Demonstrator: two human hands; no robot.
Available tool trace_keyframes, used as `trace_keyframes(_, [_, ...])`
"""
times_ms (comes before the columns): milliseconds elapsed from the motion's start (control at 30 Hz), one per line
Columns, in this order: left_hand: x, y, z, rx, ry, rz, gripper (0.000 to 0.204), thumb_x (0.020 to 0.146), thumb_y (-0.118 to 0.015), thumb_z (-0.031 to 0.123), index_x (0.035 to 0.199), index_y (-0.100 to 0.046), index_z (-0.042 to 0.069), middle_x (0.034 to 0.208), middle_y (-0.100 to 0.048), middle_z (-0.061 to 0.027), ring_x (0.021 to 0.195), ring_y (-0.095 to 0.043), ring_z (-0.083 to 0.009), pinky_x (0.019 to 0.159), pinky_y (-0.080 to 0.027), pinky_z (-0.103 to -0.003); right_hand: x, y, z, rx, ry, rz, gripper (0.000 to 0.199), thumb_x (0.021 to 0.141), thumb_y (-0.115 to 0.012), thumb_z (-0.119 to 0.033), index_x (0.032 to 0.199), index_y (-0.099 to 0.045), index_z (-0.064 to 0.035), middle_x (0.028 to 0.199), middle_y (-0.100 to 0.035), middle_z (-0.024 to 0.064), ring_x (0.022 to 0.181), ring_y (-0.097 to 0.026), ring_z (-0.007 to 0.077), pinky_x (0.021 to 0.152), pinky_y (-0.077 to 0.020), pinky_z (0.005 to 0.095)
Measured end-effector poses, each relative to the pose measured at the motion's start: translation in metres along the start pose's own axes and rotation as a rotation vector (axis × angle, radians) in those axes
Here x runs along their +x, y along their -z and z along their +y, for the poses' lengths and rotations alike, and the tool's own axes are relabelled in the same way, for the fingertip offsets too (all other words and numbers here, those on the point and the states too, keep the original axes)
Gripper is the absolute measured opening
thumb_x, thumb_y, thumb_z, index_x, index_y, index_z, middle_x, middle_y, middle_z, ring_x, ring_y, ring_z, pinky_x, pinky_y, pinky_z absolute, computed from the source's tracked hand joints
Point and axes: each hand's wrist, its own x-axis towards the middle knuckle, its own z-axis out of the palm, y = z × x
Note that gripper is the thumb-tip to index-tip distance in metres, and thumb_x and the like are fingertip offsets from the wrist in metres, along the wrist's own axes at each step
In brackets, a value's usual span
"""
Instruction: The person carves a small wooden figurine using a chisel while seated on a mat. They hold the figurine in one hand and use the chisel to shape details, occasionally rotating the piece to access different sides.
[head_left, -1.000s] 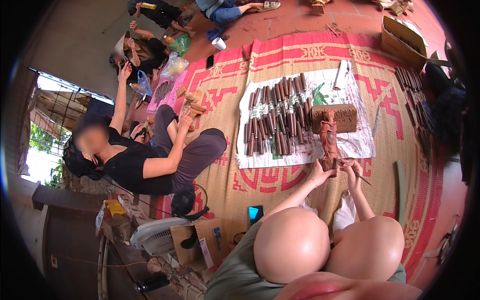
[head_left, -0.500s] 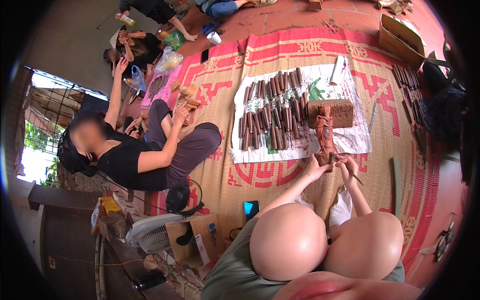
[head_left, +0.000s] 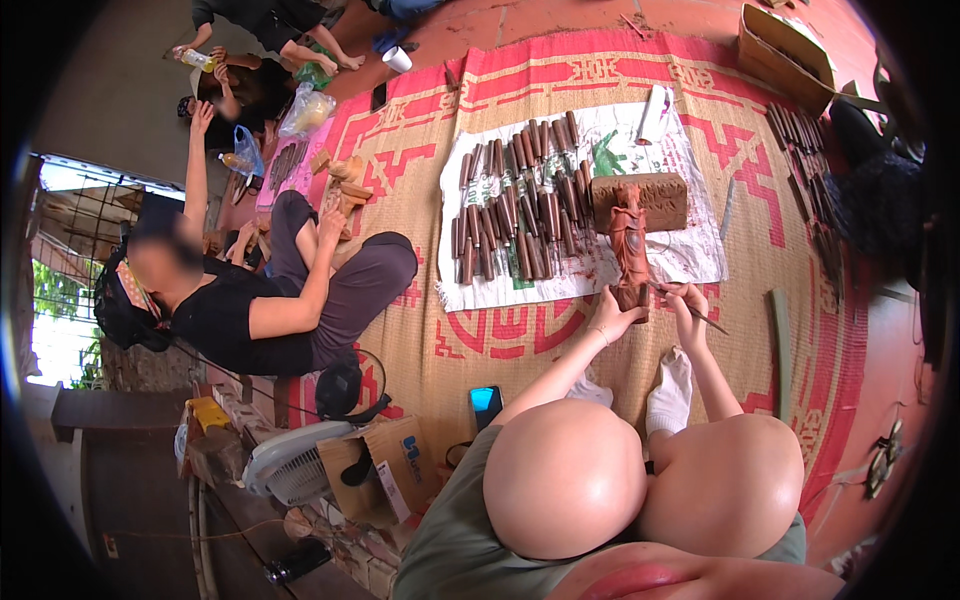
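A reddish-brown carved wooden figure [head_left: 630, 240] lies lengthwise in front of me, its top resting against a wooden block [head_left: 655, 198]. My left hand [head_left: 612, 312] grips the near base of the figure. My right hand [head_left: 688, 303] holds a thin carving chisel [head_left: 700, 316] whose tip points at the figure's lower part. Both of my knees and white-socked feet [head_left: 668, 392] show below.
Several wood-handled chisels [head_left: 520, 215] lie in rows on a white sheet [head_left: 690, 255] over a red-patterned woven mat [head_left: 800, 260]. More tools [head_left: 800, 130] lie at right by a cardboard box [head_left: 785, 45]. A person in black [head_left: 270, 300] sits at left. A phone [head_left: 486, 403] and a fan [head_left: 290, 465] are near.
The view has shifted slightly. My hands stay on the figure and chisel. The seated person at left has raised an arm a little higher.
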Motion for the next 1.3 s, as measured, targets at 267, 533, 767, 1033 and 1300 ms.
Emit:
trace_keyframes(267, [0.007, -0.007, -0.007, 0.003, -0.053, 0.036, 0.103, 0.063, -0.076, 0.049, 0.126, -0.023, -0.014, 0.123, -0.045, -0.0297, 0.117, -0.047, -0.0344, 0.098, -0.038, -0.037, -0.013, -0.002, 0.011, -0.132, 0.058, 0.008, 0.007, 0.085, -0.055, -0.001, 0.080, -0.052, 0.0024, 0.101, -0.062, 0.0165, 0.082, -0.059, 0.0117, 0.074, -0.0503, 0.0274])
trace_keyframes(533, [0.007, -0.006, -0.006, -0.008, -0.034, 0.017, 0.107, 0.063, -0.075, 0.051, 0.129, -0.020, -0.014, 0.128, -0.040, -0.0315, 0.121, -0.043, -0.0363, 0.100, -0.036, -0.037, 0.004, 0.006, 0.001, -0.082, 0.040, 0.002, 0.007, 0.086, -0.054, -0.002, 0.081, -0.052, 0.0017, 0.104, -0.062, 0.0165, 0.085, -0.060, 0.0126, 0.074, -0.0488, 0.0261])
trace_keyframes(767, [0.005, -0.002, -0.012, -0.003, -0.026, -0.009, 0.114, 0.064, -0.072, 0.054, 0.134, -0.014, -0.015, 0.135, -0.031, -0.0354, 0.127, -0.036, -0.0399, 0.104, -0.032, -0.038, -0.024, -0.006, 0.028, -0.019, 0.049, 0.067, 0.005, 0.086, -0.055, -0.001, 0.082, -0.053, 0.0005, 0.106, -0.062, 0.0168, 0.082, -0.059, 0.0117, 0.075, -0.0498, 0.0269])
trace_keyframes(1033, [0.001, 0.001, 0.000, -0.039, -0.002, -0.026, 0.111, 0.065, -0.072, 0.051, 0.133, -0.015, -0.016, 0.133, -0.033, -0.0347, 0.126, -0.038, -0.0388, 0.104, -0.032, -0.038, -0.002, 0.005, 0.017, -0.074, 0.031, 0.079, 0.003, 0.085, -0.055, -0.001, 0.083, -0.054, 0.0000, 0.104, -0.063, 0.0144, 0.080, -0.059, 0.0114, 0.073, -0.0492, 0.0259])
trace_keyframes(1300, [0.002, -0.001, 0.001, -0.011, -0.016, 0.005, 0.108, 0.063, -0.074, 0.051, 0.129, -0.019, -0.016, 0.129, -0.040, -0.0322, 0.122, -0.042, -0.0366, 0.101, -0.035, -0.037, -0.010, 0.011, 0.017, 0.031, 0.020, 0.022, 0.005, 0.084, -0.054, -0.001, 0.079, -0.053, 0.0007, 0.100, -0.063, 0.0178, 0.086, -0.062, 0.0166, 0.076, -0.0516, 0.0302])
